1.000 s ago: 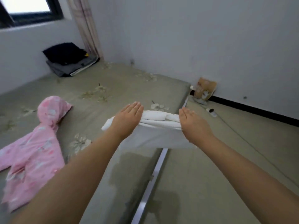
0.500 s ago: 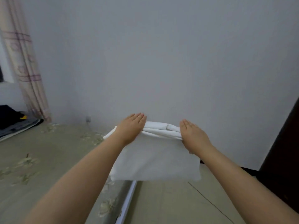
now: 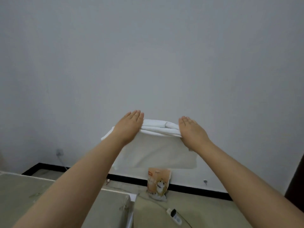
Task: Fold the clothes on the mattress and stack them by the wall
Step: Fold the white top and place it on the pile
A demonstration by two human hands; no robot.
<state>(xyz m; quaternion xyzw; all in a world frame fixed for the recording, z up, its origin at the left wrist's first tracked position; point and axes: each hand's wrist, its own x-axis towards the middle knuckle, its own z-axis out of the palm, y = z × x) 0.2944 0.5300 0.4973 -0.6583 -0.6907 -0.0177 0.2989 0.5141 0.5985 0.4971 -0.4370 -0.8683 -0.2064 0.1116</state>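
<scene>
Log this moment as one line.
left hand: holds white garment | right hand: holds it | garment: held up, hanging | mattress: below left

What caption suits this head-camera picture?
Left hand and right hand hold a folded white cloth garment up before a plain grey wall.

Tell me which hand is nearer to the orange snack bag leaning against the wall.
The right hand. It holds the white cloth above and slightly right of the orange bag; the left hand is farther off to the left.
</scene>
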